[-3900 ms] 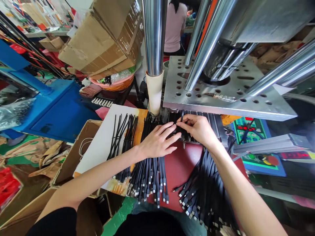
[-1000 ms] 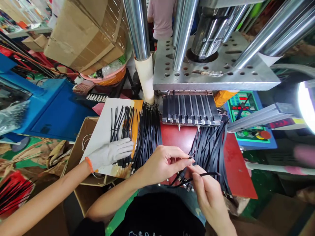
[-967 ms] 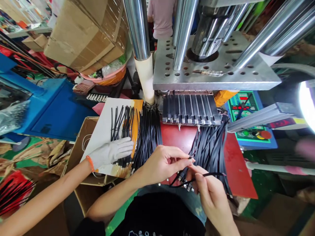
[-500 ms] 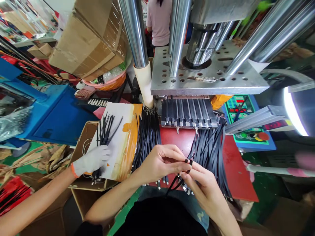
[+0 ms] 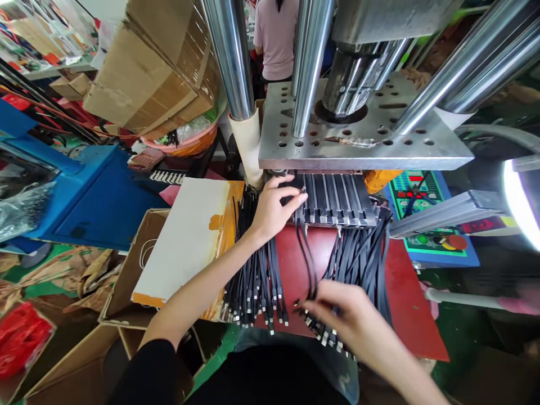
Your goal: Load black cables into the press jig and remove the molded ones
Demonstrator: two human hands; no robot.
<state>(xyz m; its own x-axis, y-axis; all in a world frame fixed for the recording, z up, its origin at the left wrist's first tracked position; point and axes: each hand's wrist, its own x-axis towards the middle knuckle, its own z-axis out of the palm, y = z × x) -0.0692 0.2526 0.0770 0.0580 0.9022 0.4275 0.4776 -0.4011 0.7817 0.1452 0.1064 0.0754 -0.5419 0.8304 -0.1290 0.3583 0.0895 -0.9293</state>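
Note:
My left hand (image 5: 274,208) is at the left end of a slotted metal fixture (image 5: 343,197), thumb and fingertips pinching the upper end of a black cable (image 5: 310,256). This cable hangs in a loop down to my right hand (image 5: 343,315), whose fingers are closed around its lower part, slightly blurred. Black flat strips lie in the fixture's slots. A bunch of black cables with metal plugs (image 5: 257,281) lies under my left forearm. Another bunch of black cables (image 5: 363,253) hangs beside my right hand, partly hidden by it.
Above the fixture is a thick steel press plate (image 5: 291,152) with shiny columns. A red table (image 5: 415,315) lies below it. To the left a white board (image 5: 177,236) rests on a cardboard box (image 5: 139,253). A button panel (image 5: 439,242) stands at right. A person (image 5: 276,42) is behind the press.
My hands have parted: the left moved up to the fixture, the right slightly down, with cable between them. Another person's gloved hand and its black cables have left the white board.

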